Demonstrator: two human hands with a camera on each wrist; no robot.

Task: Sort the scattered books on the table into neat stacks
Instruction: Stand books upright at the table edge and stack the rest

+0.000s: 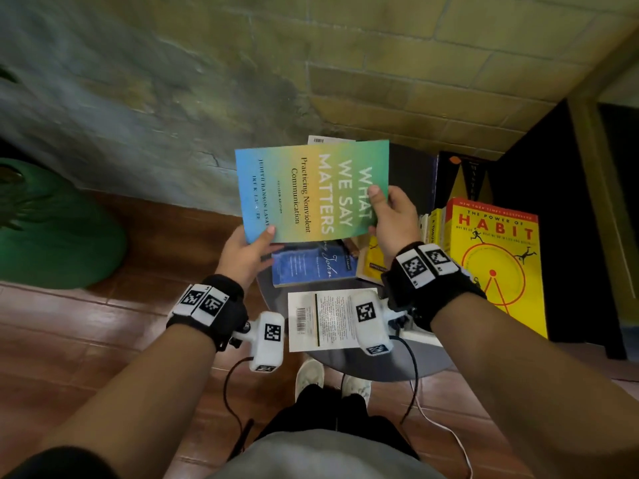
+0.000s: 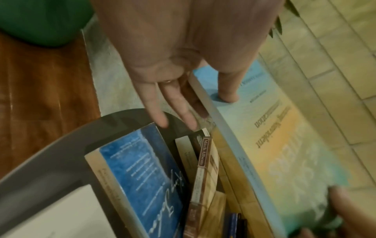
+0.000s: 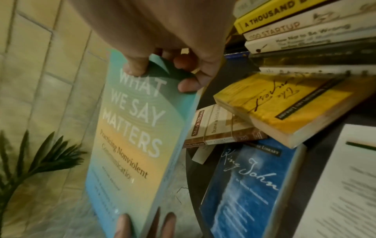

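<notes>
Both hands hold the blue-green-yellow book "What We Say Matters" (image 1: 307, 191) (image 2: 280, 145) (image 3: 134, 136) in the air above the round grey table (image 1: 345, 364). My left hand (image 1: 247, 252) (image 2: 183, 77) pinches its lower left corner, thumb on the cover and fingers underneath. My right hand (image 1: 389, 216) (image 3: 162, 64) grips its right edge, thumb on the cover. Under it lie the blue "King John" book (image 1: 311, 262) (image 2: 142, 177) (image 3: 250, 185), a brown Mitch Albom book (image 2: 203, 169) (image 3: 213, 125) and a yellow paperback (image 1: 375, 257) (image 3: 284, 103).
A white book, back cover up (image 1: 328, 319), lies at the table's near edge. A stack topped by the yellow "The Power of Habit" (image 1: 498, 264) stands at the right, spines showing (image 3: 295, 27). A green pot (image 1: 52, 229) sits on the wooden floor at the left; brick wall behind.
</notes>
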